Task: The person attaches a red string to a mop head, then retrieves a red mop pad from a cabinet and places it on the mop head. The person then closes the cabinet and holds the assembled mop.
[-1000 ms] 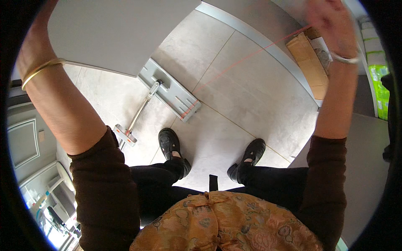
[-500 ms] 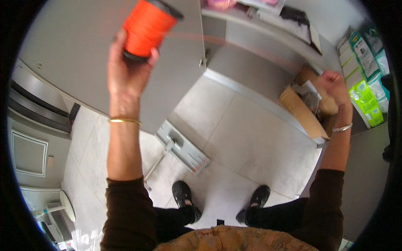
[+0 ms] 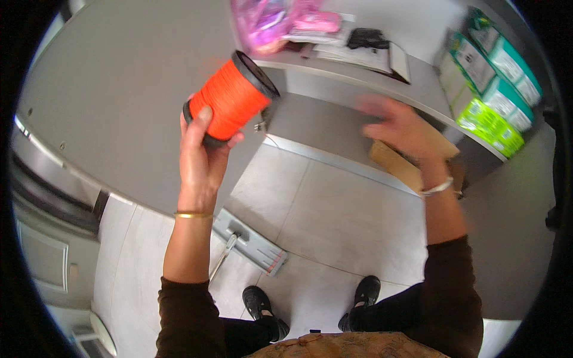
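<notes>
Grasping an orange spool (image 3: 233, 100) in left hand (image 3: 202, 166), with grip of right hand (image 3: 401, 130) too blurred to tell; perhaps risking a drop to floor (image 3: 346, 221) through loosened fingers.

Motion blur smears the right hand (image 3: 403, 128), so whether its fingers grip anything cannot be told; it also covers part of the cardboard box (image 3: 394, 167) below the shelf (image 3: 425, 89). Some of the left hand's (image 3: 200, 155) fingers are hidden behind the orange spool (image 3: 230, 101). At the shelf's left end, the top edge cuts off a pink bag (image 3: 256, 27); near its front edge, a black item (image 3: 367, 39) is too unclear to name. The left sleeve (image 3: 188, 316) hides the mop handle's (image 3: 222, 258) lower end.
</notes>
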`<move>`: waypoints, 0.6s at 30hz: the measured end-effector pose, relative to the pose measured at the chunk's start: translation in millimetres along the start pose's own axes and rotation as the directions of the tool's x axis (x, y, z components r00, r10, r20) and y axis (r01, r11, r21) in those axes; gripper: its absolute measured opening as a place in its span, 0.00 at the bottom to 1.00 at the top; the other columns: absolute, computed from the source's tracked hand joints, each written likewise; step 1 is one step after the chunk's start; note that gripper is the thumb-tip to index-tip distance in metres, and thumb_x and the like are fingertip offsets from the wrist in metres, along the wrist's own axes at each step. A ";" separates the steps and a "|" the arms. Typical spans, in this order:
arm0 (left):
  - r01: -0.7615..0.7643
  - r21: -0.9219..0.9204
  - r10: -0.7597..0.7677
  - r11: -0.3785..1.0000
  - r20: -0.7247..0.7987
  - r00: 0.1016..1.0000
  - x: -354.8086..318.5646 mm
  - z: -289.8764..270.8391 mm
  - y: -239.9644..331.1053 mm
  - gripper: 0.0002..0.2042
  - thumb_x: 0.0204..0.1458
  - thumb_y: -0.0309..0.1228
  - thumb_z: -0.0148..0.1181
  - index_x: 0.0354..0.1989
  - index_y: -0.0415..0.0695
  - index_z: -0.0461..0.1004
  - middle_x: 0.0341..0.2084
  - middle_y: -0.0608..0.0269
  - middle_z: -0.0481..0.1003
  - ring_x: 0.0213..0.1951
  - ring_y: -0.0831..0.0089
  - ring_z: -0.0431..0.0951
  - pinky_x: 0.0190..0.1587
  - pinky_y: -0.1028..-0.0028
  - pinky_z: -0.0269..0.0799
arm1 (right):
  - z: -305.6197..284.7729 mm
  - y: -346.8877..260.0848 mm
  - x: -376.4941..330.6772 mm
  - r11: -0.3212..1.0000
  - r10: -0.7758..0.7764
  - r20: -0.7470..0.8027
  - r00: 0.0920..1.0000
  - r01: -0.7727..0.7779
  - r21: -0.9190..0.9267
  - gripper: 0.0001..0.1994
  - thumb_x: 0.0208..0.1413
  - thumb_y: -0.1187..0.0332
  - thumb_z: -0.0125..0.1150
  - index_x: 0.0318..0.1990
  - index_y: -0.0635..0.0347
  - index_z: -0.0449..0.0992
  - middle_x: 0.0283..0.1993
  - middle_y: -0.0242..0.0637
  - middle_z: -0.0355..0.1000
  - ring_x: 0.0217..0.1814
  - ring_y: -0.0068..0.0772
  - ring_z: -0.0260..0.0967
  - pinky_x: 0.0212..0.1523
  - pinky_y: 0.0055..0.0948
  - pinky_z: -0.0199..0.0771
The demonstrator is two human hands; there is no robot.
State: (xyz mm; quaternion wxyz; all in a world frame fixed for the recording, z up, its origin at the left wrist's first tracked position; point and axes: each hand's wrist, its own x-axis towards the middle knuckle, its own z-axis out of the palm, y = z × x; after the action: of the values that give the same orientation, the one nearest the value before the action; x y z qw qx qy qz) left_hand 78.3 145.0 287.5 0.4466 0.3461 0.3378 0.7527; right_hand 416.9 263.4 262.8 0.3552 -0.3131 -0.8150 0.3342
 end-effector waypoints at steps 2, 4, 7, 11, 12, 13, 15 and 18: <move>0.012 0.022 -0.014 1.000 0.097 0.995 -14.6 21.5 -15.2 0.33 0.48 0.37 0.60 0.62 0.47 0.50 0.52 0.54 0.62 0.46 0.58 0.71 0.35 0.65 0.75 | 42.8 -24.4 9.4 0.983 -0.130 0.130 0.983 0.111 0.145 0.34 0.43 0.59 0.71 0.59 0.57 0.66 0.54 0.39 0.69 0.56 0.35 0.66 0.51 0.35 0.70; 0.050 0.009 -0.051 0.999 0.127 0.991 -24.0 37.0 -23.6 0.34 0.48 0.37 0.60 0.62 0.47 0.50 0.52 0.54 0.61 0.46 0.57 0.71 0.34 0.64 0.74 | 90.2 -42.5 13.1 0.968 -0.042 0.250 0.967 -0.022 0.249 0.32 0.42 0.55 0.72 0.56 0.55 0.68 0.52 0.40 0.70 0.54 0.33 0.67 0.50 0.35 0.71; 0.082 0.017 -0.084 0.997 0.173 0.981 -27.3 40.8 -26.1 0.36 0.46 0.39 0.62 0.62 0.47 0.51 0.52 0.54 0.62 0.45 0.57 0.71 0.34 0.63 0.74 | 135.8 -57.1 2.4 0.748 0.012 0.350 0.937 -0.241 0.618 0.17 0.53 0.67 0.63 0.48 0.65 0.71 0.28 0.34 0.74 0.32 0.26 0.74 0.36 0.25 0.74; 0.149 -0.047 -0.139 0.988 0.163 0.977 -18.9 17.2 -27.4 0.32 0.45 0.43 0.62 0.58 0.47 0.57 0.50 0.57 0.65 0.42 0.61 0.72 0.33 0.66 0.73 | 129.1 -45.3 -11.6 0.497 0.019 0.489 0.872 -0.433 0.752 0.10 0.59 0.66 0.55 0.38 0.65 0.74 0.18 0.24 0.60 0.16 0.14 0.54 0.17 0.18 0.54; 0.189 -0.084 -0.175 0.978 0.151 0.973 -15.2 10.0 -26.8 0.32 0.46 0.44 0.61 0.58 0.46 0.58 0.50 0.57 0.66 0.43 0.62 0.72 0.32 0.66 0.73 | 124.1 -40.7 -11.4 0.449 0.030 0.499 0.866 -0.458 0.768 0.10 0.60 0.65 0.54 0.36 0.65 0.75 0.17 0.22 0.57 0.14 0.12 0.49 0.14 0.18 0.49; 0.221 -0.142 -0.196 0.965 0.166 0.966 -11.7 4.1 -26.1 0.31 0.46 0.44 0.60 0.57 0.46 0.59 0.49 0.58 0.67 0.43 0.63 0.72 0.32 0.66 0.73 | 120.0 -36.3 -9.8 0.447 0.034 0.494 0.869 -0.455 0.770 0.11 0.60 0.65 0.54 0.35 0.65 0.75 0.17 0.22 0.56 0.15 0.12 0.47 0.14 0.18 0.46; 0.278 -0.184 -0.249 0.943 0.164 0.954 -5.9 -3.2 -22.2 0.31 0.49 0.50 0.56 0.57 0.45 0.61 0.51 0.53 0.69 0.50 0.57 0.72 0.43 0.59 0.75 | 113.1 -27.9 -4.3 0.449 0.052 0.478 0.877 -0.448 0.773 0.11 0.60 0.65 0.53 0.35 0.65 0.75 0.16 0.20 0.52 0.15 0.11 0.43 0.15 0.18 0.41; 0.236 0.068 -0.241 0.969 0.450 0.860 -9.8 -1.9 -18.9 0.35 0.37 0.40 0.68 0.57 0.48 0.62 0.53 0.56 0.67 0.54 0.59 0.70 0.55 0.62 0.68 | 103.2 -16.9 7.0 0.701 0.130 0.408 0.904 -0.375 0.606 0.09 0.57 0.66 0.55 0.31 0.61 0.77 0.16 0.21 0.58 0.15 0.12 0.48 0.15 0.18 0.46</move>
State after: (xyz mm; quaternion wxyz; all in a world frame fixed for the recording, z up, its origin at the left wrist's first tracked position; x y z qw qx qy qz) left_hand 88.5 142.8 268.9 0.6010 0.4706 0.2681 0.5878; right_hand 327.0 225.6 224.2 0.2500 -0.2126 -0.6350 0.6994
